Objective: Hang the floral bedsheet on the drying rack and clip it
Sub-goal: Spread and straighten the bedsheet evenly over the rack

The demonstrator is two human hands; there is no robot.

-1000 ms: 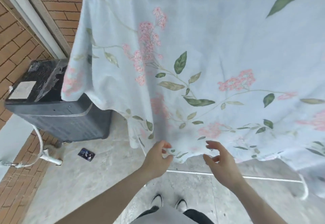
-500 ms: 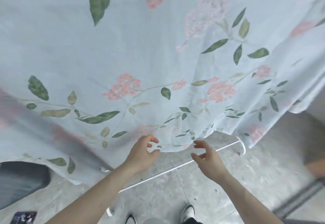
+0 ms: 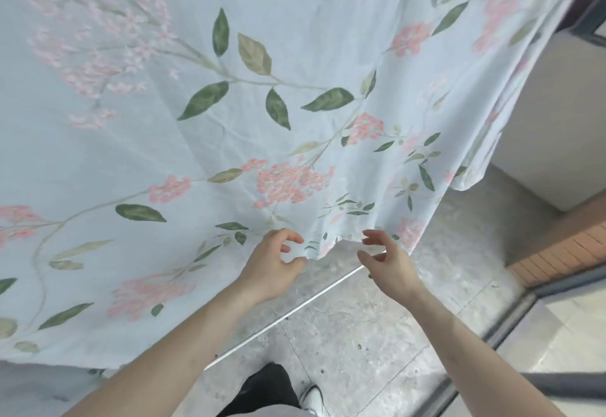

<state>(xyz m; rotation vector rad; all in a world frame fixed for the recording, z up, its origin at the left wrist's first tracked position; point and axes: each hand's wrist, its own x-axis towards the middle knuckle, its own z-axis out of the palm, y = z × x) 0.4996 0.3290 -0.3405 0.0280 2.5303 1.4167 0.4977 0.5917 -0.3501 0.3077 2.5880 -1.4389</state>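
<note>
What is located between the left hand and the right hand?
In the head view, the bedsheet's lower hem dips between the left hand and the right hand; under it show the grey floor and a white rack bar.

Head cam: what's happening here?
A person is working along the bottom hem of a floral bedsheet that already hangs draped in front of them. The left hand has its thumb at the hem edge, fingers curled; whether it pinches the cloth is unclear. The right hand hovers beside the hem, fingers loosely curled and holding nothing. A white rack bar runs below. No clips are visible.
</note>
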